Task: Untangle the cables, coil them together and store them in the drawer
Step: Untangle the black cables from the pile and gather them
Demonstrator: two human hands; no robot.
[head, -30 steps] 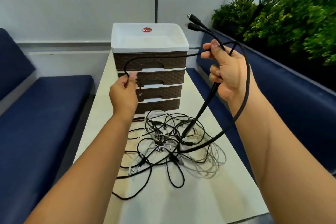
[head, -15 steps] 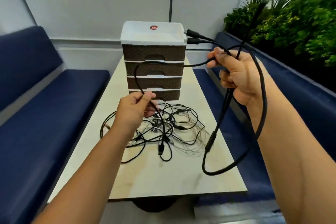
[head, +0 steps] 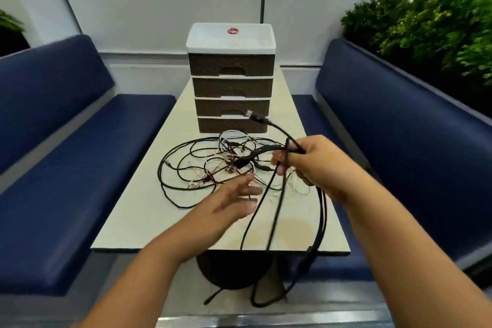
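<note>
Lowered right hand (head: pixel 316 165) grips one black cable (head: pixel 277 210); left hand (head: pixel 234 200) released, four drawers (head: pixel 231 86).

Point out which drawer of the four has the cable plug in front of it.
The bottom drawer: the plug of the cable held up by the right hand overlaps its top right corner.

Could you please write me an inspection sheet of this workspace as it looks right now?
Surface: pale table, bare at the near edge.
Job's things: drawer unit at the far end, all four drawers closed.
Clutter: nothing seen apart from the cables.
Hands: right hand grips the black cable; left hand is open with spread fingers, holding nothing, blurred.
Cables: tangled pile of black and pale cables lies before the drawers; the held cable's loops hang below the table edge, one plug sticking up.
Surroundings: blue benches on both sides, plants on the right.
</note>
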